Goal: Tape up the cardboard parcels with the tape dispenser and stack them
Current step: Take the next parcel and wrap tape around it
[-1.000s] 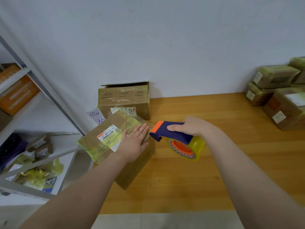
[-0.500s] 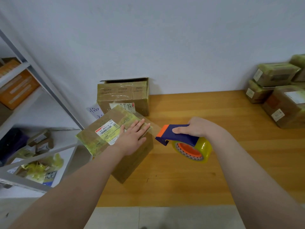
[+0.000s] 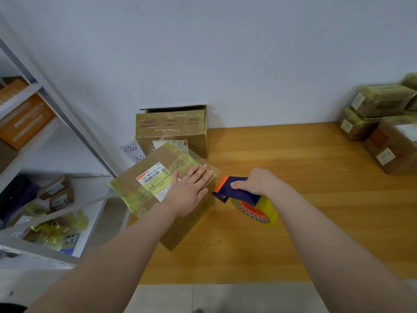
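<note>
The left hand [image 3: 188,193] lies flat, fingers straight, on the brown taped cardboard parcel [image 3: 162,188] at the wooden tabletop's [image 3: 304,199] left edge. The right hand [image 3: 259,180] grips the blue-and-orange tape dispenser [image 3: 241,197] just beside the parcel's right corner, forearm extended.

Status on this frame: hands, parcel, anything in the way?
Left hand flat on parcel. Right hand grips tape dispenser, nose at parcel's right edge. Nothing between them.

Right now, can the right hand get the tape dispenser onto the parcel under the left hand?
Probably yes: the right hand holds the tape dispenser beside the parcel, nothing between them, though the left hand covers part of its top.
</note>
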